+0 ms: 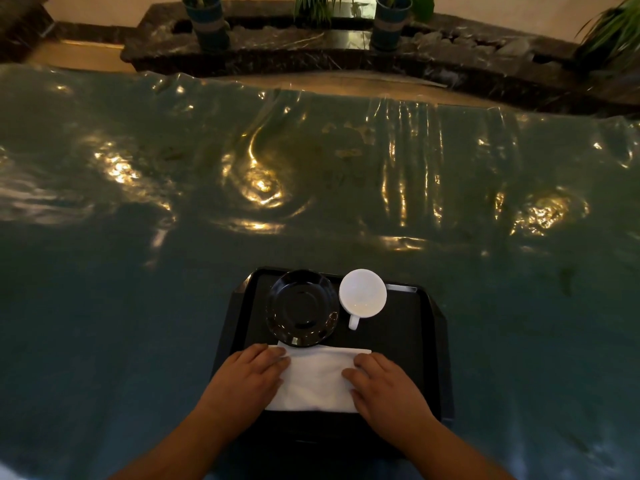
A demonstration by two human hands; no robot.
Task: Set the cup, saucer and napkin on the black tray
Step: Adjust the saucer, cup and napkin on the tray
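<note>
Both forearms reach in from the bottom edge toward the black tray (415,341), which sits on a table covered with shiny, wrinkled green plastic sheet (138,271).

On the near half of the tray lies a folded white napkin (317,377), and each hand rests on one end of it. At the napkin's left end, the left hand (247,377) lies palm down with its fingers (273,358) stretched out flat and close together, pressing on the cloth rather than gripping it. At the right end, the right hand (386,386) does the same, fingers nearly straight and laid flat on the cloth, nothing clasped in it.

Just beyond the napkin, on the far left part of the tray, sits a black saucer (302,308); its near rim overlaps the napkin's far edge. Just to the right of the saucer, almost touching it, stands a white cup (362,293), upright and empty, its handle pointing back toward the napkin.

Past the table's far edge runs a dark stone ledge (311,57) holding potted plants (206,20).
</note>
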